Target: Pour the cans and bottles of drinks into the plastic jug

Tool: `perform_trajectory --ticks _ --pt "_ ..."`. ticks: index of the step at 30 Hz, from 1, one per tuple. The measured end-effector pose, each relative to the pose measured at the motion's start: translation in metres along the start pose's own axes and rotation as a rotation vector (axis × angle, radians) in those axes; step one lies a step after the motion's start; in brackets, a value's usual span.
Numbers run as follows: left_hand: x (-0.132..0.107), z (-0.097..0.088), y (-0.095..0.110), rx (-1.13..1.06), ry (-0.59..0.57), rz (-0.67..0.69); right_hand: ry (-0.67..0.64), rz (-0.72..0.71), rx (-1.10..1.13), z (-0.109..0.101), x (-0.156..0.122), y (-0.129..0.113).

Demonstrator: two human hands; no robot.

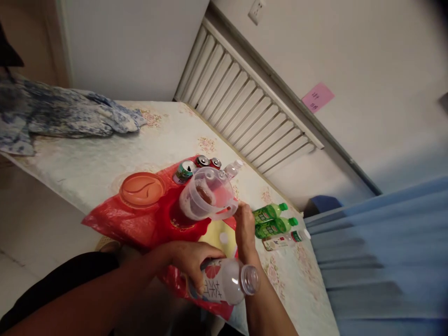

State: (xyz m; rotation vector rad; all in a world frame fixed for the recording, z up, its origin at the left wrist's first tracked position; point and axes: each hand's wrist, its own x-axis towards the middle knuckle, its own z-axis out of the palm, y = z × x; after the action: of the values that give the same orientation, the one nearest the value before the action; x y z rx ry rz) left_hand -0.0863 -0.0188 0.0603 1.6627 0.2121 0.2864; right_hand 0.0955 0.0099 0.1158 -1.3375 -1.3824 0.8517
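Pitcher (189,199) over the red plastic (119,223) already holds foamy liquid (206,193), your right hand (245,226) clasping its handle (227,213), left hand (191,259) with fingers clamped on an uncapped bottle (229,281), while green bottles (271,227) look unopened.

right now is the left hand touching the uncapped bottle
Touching: the head view shows the left hand closed around the uncapped bottle.

Light is dim, with glare on the held bottle (227,282).
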Motion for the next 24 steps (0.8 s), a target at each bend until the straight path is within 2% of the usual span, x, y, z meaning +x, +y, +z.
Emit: perform_trajectory --ticks 3,6,11,14,16,18,20,24 --pt "0.006 0.008 0.0 0.063 -0.047 -0.001 0.138 0.043 -0.124 -0.036 -0.014 0.02" --pt "0.014 0.016 -0.004 0.113 -0.079 -0.011 0.076 0.044 -0.416 -0.053 -0.034 0.045" --pt "0.023 0.018 -0.01 0.058 -0.075 -0.019 -0.1 -0.031 -0.638 -0.043 -0.053 0.075" --pt "0.025 0.013 -0.009 0.057 -0.01 -0.022 -0.131 -0.047 -0.616 -0.037 -0.05 0.085" --pt "0.026 0.01 -0.008 0.042 0.022 -0.034 -0.128 -0.023 -0.564 -0.04 -0.045 0.088" --pt "0.027 0.007 -0.006 0.003 0.042 -0.04 -0.115 0.003 -0.526 -0.051 -0.042 0.084" --pt "0.028 0.005 -0.005 -0.039 0.066 -0.044 -0.067 0.037 -0.461 -0.069 -0.04 0.071" --pt "0.032 0.005 -0.004 -0.13 0.136 -0.033 0.015 0.111 -0.175 -0.111 -0.046 0.017"
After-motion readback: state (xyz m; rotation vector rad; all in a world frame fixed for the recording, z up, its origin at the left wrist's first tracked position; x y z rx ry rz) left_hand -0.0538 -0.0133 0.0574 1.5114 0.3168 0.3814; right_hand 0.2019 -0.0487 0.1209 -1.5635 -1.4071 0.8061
